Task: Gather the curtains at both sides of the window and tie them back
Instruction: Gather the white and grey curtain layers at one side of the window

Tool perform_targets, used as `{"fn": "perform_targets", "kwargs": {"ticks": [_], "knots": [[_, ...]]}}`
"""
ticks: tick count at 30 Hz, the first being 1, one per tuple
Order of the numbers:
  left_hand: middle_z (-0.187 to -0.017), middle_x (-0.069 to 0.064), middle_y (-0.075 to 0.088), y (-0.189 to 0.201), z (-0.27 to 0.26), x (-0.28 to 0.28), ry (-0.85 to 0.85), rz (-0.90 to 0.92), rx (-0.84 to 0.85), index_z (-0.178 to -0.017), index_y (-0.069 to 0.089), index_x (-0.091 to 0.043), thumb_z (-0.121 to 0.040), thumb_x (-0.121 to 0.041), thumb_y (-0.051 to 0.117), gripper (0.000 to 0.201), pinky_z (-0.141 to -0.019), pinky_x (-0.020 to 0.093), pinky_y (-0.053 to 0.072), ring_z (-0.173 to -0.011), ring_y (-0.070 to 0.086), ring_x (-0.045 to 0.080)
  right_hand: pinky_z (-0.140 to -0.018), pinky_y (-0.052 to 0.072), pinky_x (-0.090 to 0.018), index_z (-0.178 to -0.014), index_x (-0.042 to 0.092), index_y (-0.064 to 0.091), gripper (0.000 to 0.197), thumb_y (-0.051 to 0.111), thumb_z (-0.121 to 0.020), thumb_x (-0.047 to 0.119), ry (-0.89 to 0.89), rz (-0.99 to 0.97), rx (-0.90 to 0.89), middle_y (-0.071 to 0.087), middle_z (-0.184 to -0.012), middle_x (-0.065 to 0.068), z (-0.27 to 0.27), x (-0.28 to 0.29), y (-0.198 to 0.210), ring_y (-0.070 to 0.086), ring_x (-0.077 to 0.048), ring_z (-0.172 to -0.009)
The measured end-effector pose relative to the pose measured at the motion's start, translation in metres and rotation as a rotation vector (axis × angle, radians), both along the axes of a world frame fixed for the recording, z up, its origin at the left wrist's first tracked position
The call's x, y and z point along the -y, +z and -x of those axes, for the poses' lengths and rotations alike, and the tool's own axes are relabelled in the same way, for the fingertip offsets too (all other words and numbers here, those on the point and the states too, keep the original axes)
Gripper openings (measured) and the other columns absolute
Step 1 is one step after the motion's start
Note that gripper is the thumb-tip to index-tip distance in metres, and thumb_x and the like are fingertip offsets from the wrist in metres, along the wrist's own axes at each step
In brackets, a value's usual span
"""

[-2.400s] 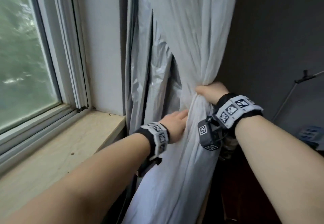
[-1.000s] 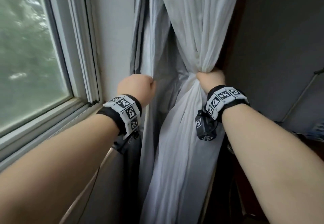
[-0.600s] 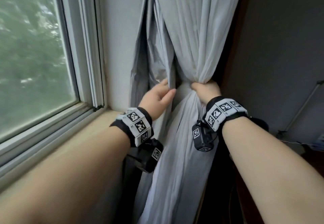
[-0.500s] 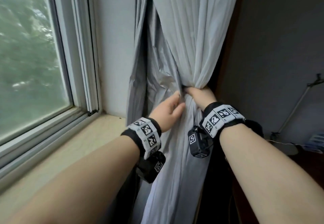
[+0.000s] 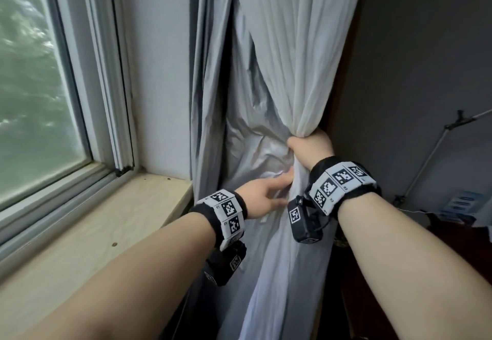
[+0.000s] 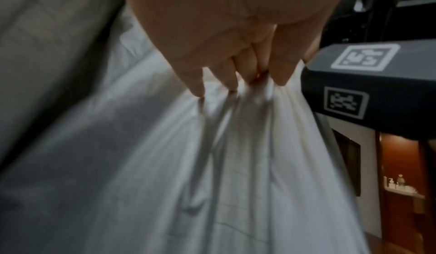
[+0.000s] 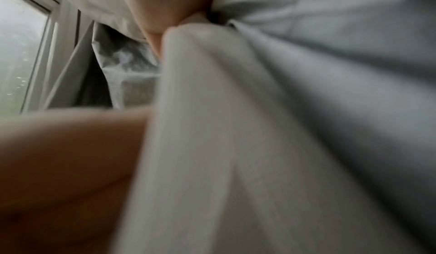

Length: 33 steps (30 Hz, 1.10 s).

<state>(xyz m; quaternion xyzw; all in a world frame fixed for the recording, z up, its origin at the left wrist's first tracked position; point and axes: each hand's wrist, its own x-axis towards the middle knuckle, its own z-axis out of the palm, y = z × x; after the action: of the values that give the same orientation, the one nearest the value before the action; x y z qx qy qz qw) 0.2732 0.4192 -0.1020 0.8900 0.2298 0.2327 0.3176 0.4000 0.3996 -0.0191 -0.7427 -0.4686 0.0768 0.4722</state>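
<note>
A white curtain (image 5: 292, 60) hangs right of the window, with a shiny grey lining (image 5: 239, 126) behind it. My right hand (image 5: 310, 148) grips the white cloth in a fist, bunching it at sill height. Just below that fist, my left hand (image 5: 266, 191) reaches in with its fingers straight, and they touch the cloth. In the left wrist view the fingertips (image 6: 235, 82) press into folds of the curtain (image 6: 235, 164). The right wrist view is filled by the bunched curtain (image 7: 235, 127), with the right hand (image 7: 165, 6) at the top edge. No tie-back shows.
The window (image 5: 32, 86) and its pale wooden sill (image 5: 106, 227) lie to the left. A dark wall (image 5: 426, 73) stands right of the curtain, with a thin metal rod (image 5: 431, 153) leaning across it. Dark wooden furniture sits low on the right.
My left hand let go of the grey lining, opened, and moved right and down to the cloth under the right fist. The right hand kept its grip on the bunch.
</note>
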Motion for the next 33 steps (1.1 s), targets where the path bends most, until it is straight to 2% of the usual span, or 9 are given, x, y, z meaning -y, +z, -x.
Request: {"fn": "perform_targets", "kwargs": {"ticks": [4,8,13,18,21,23,25,30,33], "knots": [[-0.147,0.004,0.04,0.019,0.026,-0.03,0.346,-0.285,0.0,-0.133,0.05,-0.025,-0.086,-0.011,0.052,0.049,-0.114,0.032,0.027,-0.136,0.036,0.022,-0.075,0.04,-0.028,-0.105,-0.004,0.063,0.032,0.062,-0.082,0.019,-0.071,0.019,-0.039,0.066,-0.11,-0.016,-0.02,0.007,0.008,0.058,-0.027,-0.113],[-0.152,0.013,0.021,0.036,0.052,-0.061,0.838,-0.214,-0.128,-0.142,0.03,-0.024,-0.081,-0.038,0.059,0.069,-0.113,0.041,0.026,-0.138,0.026,0.033,-0.071,0.034,-0.024,-0.104,-0.006,0.063,0.028,0.058,-0.084,0.013,-0.1,0.056,-0.067,0.054,-0.094,-0.007,-0.047,0.026,0.016,0.058,-0.024,-0.108],[-0.155,0.012,0.002,0.043,0.053,-0.07,1.026,-0.248,0.047,-0.139,0.021,-0.027,-0.075,-0.031,0.06,0.075,-0.119,0.042,0.005,-0.144,0.005,0.029,-0.07,0.034,-0.022,-0.102,-0.002,0.064,0.023,0.057,-0.082,0.008,-0.139,0.016,-0.138,0.055,-0.093,-0.004,-0.055,0.034,0.015,0.049,-0.011,-0.09],[-0.152,0.008,0.009,0.055,0.06,-0.07,1.158,-0.165,0.317,-0.14,0.019,-0.021,-0.071,-0.032,0.065,0.083,-0.117,0.041,0.011,-0.141,0.014,0.027,-0.065,0.037,-0.023,-0.092,0.001,0.064,0.015,0.058,-0.082,0.01,-0.15,0.022,-0.145,0.054,-0.089,-0.01,-0.044,0.028,0.014,0.05,-0.015,-0.086],[-0.139,0.008,0.035,0.059,0.076,-0.075,1.108,-0.017,0.462,-0.137,0.024,-0.02,-0.071,-0.036,0.071,0.082,-0.109,0.039,0.03,-0.129,0.038,0.025,-0.047,0.035,-0.018,-0.081,0.001,0.058,0.012,0.058,-0.082,0.014,-0.171,0.036,-0.124,0.053,-0.086,-0.011,-0.04,0.023,0.014,0.049,-0.017,-0.083],[-0.108,0.005,0.056,0.057,0.084,-0.079,0.969,0.124,0.605,-0.129,0.032,-0.015,-0.077,-0.023,0.066,0.063,-0.088,0.034,0.048,-0.102,0.059,0.026,-0.062,0.035,-0.021,-0.085,0.0,0.061,0.015,0.061,-0.082,0.014,-0.17,0.011,-0.129,0.053,-0.087,-0.01,-0.037,0.018,0.012,0.049,-0.016,-0.085],[-0.09,0.001,0.058,0.053,0.083,-0.077,0.855,0.116,0.595,-0.121,0.043,-0.011,-0.083,-0.014,0.058,0.041,-0.069,0.026,0.046,-0.083,0.063,0.022,-0.071,0.035,-0.025,-0.096,-0.004,0.066,0.028,0.068,-0.079,0.019,-0.163,-0.036,-0.154,0.056,-0.089,-0.005,-0.032,0.011,0.01,0.051,-0.013,-0.088],[-0.095,0.012,0.063,0.035,0.051,-0.049,0.491,-0.295,0.604,-0.094,0.065,0.0,-0.086,-0.018,0.049,0.026,-0.083,0.021,0.04,-0.092,0.055,0.019,-0.068,0.036,-0.025,-0.088,0.001,0.064,0.021,0.064,-0.077,0.019,-0.223,-0.047,-0.174,0.06,-0.083,-0.01,-0.012,-0.014,0.002,0.063,-0.027,-0.092],[-0.11,-0.002,0.056,0.025,0.032,-0.036,0.319,-0.229,0.725,-0.113,0.062,-0.003,-0.09,-0.005,0.046,0.028,-0.097,0.011,0.035,-0.104,0.05,-0.001,-0.069,0.035,-0.025,-0.09,0.002,0.063,0.018,0.055,-0.08,0.016,-0.181,-0.048,-0.127,0.065,-0.095,-0.019,0.004,-0.031,-0.004,0.062,-0.033,-0.099]]}}
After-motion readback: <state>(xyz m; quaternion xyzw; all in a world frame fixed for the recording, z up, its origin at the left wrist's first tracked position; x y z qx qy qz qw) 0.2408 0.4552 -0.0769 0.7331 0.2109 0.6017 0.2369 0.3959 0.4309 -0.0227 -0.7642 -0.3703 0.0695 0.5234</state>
